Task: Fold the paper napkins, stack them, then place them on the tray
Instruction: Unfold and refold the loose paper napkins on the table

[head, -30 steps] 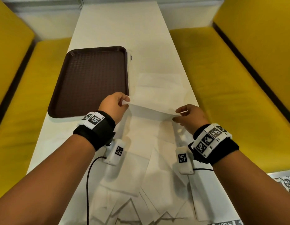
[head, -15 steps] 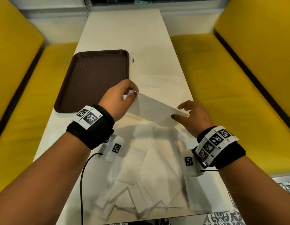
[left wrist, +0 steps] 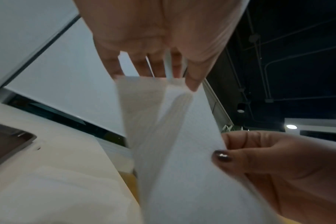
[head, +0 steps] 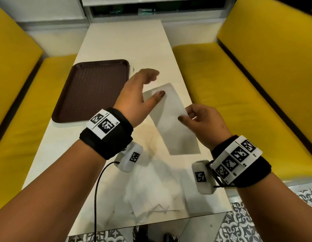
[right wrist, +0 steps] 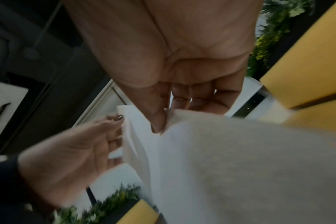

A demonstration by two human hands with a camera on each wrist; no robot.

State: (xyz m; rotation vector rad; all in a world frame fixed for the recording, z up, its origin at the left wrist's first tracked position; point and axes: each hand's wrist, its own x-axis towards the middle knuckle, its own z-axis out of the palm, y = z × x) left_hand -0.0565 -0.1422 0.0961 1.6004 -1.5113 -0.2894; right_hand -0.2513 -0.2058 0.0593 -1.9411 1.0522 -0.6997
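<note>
Both hands hold one white paper napkin [head: 172, 123] in the air above the table, as a narrow strip running from upper left to lower right. My left hand [head: 155, 84] has its thumb on the front of the strip's upper end and its fingers behind it; the left wrist view shows the napkin [left wrist: 173, 136] reaching those fingertips [left wrist: 142, 71]. My right hand [head: 185, 116] pinches the right edge between thumb and fingers. The brown tray [head: 92, 91] lies bare to the left. Several loose napkins [head: 151, 194] lie spread near the table's front edge.
Yellow benches [head: 248, 95] flank the narrow cream table [head: 127, 42] on both sides. A black cable [head: 97, 189] runs from my left wrist over the table's front edge. Patterned floor tiles [head: 239, 224] show at the bottom right. Flat napkins [left wrist: 58, 189] lie under the left hand.
The napkin has gone from a wide sheet stretched between the hands to a narrow upright strip. My left hand rose and moved up the sheet; my right hand kept its pinch.
</note>
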